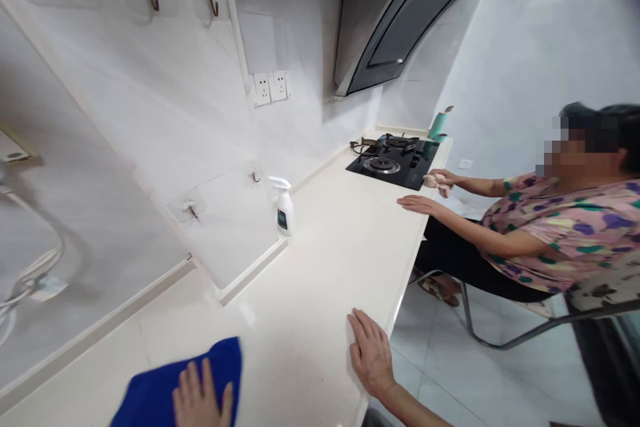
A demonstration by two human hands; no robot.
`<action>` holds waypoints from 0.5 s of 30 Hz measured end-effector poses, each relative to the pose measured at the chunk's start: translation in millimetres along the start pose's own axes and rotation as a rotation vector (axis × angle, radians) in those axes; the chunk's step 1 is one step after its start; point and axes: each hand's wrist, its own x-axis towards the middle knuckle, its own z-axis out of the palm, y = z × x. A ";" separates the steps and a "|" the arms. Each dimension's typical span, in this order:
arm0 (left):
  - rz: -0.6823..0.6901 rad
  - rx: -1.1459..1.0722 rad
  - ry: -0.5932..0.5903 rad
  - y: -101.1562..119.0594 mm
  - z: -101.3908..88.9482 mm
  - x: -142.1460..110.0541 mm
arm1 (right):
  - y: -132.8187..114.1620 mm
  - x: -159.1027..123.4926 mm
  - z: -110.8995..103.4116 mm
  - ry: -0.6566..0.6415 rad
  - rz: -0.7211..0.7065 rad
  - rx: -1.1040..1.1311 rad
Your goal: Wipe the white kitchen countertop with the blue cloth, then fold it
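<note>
A blue cloth [155, 390] lies spread on the pale countertop [320, 273] at the lower left of the head view. My left hand [203, 397] rests flat on it, fingers apart. Toward the counter's front edge, my right hand [371, 353] lies on the bare surface with its fingers stretched out, holding nothing. Beyond both hands, a white spray bottle [284, 208] stands upright beside the wall corner.
A black gas stove [395, 159] is set into the far counter, below a range hood [400, 27]. At right a seated person [560, 233] has one hand on the counter and a pale crumpled cloth [438, 184] in the other. Hooks and sockets [270, 87] are on the wall.
</note>
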 end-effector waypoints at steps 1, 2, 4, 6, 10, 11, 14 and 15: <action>0.096 -0.002 -0.006 17.3 12.2 -1.3 | -0.3 0.0 0.0 0.007 -0.001 0.007; 0.161 -0.007 -0.030 36.8 23.0 -2.4 | -0.6 0.0 -0.2 0.013 -0.002 0.013; 0.277 -0.006 -0.059 79.0 38.6 -5.1 | -1.1 0.1 -0.9 0.021 -0.006 0.024; 0.391 0.008 -0.112 120.1 46.3 -8.8 | -1.2 0.2 -2.4 0.025 -0.014 0.033; 0.563 -0.021 -0.241 176.2 49.1 -16.5 | -0.3 0.4 -5.7 0.019 -0.034 0.043; 0.580 -0.035 -0.263 183.0 48.4 -18.4 | 0.2 0.4 -6.3 0.018 -0.040 0.046; 0.579 -0.054 -0.299 187.9 41.3 -27.0 | 2.2 -0.2 -7.2 0.024 -0.054 0.055; 0.575 -0.047 -0.307 185.3 36.7 -31.8 | 3.2 -0.9 -7.2 0.026 -0.059 0.056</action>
